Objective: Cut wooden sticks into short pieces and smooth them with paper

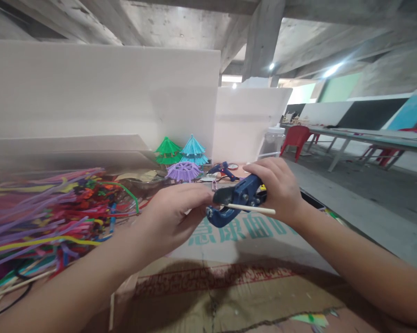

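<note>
My right hand (279,187) is wrapped round the handles of a blue cutter (245,192), held above the cardboard. A thin pale wooden stick (253,209) passes through the jaws of the cutter, its free end pointing right. At the left side of the jaws, my left hand (182,215) pinches the stick's other end between thumb and fingers; that end is hidden by the fingers. Behind the hands stand a green tiered paper roof (168,150), a light blue one (193,149) and a purple round one (183,171).
Colourful pipe cleaners (55,208) lie heaped at the left. A blue glue gun (224,170) rests behind the cutter, with a clear plastic bottle (272,142) to its right. Printed cardboard (180,296) covers the table. Red chairs (295,140) and other tables stand farther right.
</note>
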`<state>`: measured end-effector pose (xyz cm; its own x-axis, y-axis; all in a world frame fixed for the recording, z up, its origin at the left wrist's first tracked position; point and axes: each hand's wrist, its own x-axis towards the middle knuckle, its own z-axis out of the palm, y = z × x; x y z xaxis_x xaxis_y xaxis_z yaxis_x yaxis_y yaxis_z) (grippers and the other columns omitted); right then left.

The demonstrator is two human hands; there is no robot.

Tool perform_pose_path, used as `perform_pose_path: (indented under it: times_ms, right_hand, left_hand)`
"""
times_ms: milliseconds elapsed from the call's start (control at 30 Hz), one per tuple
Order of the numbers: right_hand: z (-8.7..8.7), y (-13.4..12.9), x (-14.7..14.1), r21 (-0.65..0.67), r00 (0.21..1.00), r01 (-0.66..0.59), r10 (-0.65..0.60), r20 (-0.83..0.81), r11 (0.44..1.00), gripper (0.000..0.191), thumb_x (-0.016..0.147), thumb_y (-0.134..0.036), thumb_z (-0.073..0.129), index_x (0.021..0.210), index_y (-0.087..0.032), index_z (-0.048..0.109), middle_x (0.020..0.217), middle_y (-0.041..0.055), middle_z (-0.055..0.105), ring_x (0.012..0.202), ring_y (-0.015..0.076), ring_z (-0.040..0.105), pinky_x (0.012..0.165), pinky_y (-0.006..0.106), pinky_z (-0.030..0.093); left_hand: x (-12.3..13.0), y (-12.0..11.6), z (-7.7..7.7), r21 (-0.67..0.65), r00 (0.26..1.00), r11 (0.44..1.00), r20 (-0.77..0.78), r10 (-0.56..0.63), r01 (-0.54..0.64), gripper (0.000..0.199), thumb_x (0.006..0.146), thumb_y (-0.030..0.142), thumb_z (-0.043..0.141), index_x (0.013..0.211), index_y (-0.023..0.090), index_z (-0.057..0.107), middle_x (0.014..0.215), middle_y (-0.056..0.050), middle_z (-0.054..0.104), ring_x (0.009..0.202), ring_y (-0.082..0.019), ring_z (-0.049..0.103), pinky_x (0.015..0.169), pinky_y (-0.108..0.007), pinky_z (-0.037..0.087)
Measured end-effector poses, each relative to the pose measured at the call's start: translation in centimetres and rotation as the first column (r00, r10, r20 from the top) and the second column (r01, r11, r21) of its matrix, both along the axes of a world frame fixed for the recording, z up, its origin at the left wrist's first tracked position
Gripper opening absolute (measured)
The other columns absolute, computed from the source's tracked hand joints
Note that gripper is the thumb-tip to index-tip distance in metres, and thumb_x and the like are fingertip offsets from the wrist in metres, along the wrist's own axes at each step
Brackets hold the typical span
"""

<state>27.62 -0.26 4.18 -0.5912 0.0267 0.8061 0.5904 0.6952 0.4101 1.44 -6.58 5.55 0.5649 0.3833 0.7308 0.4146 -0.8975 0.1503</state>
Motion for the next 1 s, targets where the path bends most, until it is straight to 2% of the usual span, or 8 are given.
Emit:
perform_pose_path:
  times_ms: [267,400,567,1000]
  right_hand:
    - [0.05,-0.31,0.02,0.081,0.999,0.027,-0.026,-0.019,0.996,0.047,0.085,-0.026,0.062,0.129,-0.023,0.048,0.100,0.0113,0.069,0.087,0.0292,0.062,0.076,0.044,0.046]
    - [0.05,-0.20,-0.01,0.124,0.999,0.026,-0.023,-0.027,0.992,0.034,0.088,-0.018,0.060,0.120,-0.023,0.051,0.091,0.0079,0.069,0.081,0.0249,0.062,0.073,0.039,0.047]
    - [0.00,0.11,0.02,0.190,0.999,0.003,0.004,-0.034,0.982,0.022,0.091,-0.018,0.061,0.111,-0.021,0.054,0.088,0.0071,0.070,0.079,0.0223,0.063,0.070,0.035,0.048]
    - [-0.10,0.17,0.18,0.201,1.000,0.002,0.002,-0.020,0.980,0.021,0.091,-0.019,0.061,0.112,-0.019,0.056,0.087,0.0091,0.071,0.080,0.0237,0.065,0.071,0.037,0.049]
  left_hand:
    - [0.07,-0.51,-0.07,0.075,1.000,0.997,-0.020,0.004,-0.002,0.030,0.097,0.007,0.044,0.081,0.018,0.067,0.073,-0.001,0.067,0.066,-0.010,0.062,0.062,-0.017,0.046]
    - [0.13,-0.51,-0.22,0.074,0.999,0.997,-0.046,0.003,0.001,0.030,0.100,0.011,0.043,0.085,0.017,0.069,0.078,-0.004,0.071,0.075,-0.013,0.069,0.068,-0.018,0.050]
    - [0.18,-0.42,-0.37,0.102,0.999,0.995,-0.051,0.003,0.002,0.032,0.101,0.011,0.042,0.083,0.015,0.068,0.081,-0.005,0.073,0.075,-0.013,0.070,0.067,-0.018,0.051]
    - [0.04,-0.34,-0.62,0.033,0.998,0.998,-0.043,-0.048,0.050,0.028,0.102,0.012,0.046,0.089,0.014,0.070,0.081,-0.003,0.072,0.074,-0.011,0.066,0.067,-0.018,0.049]
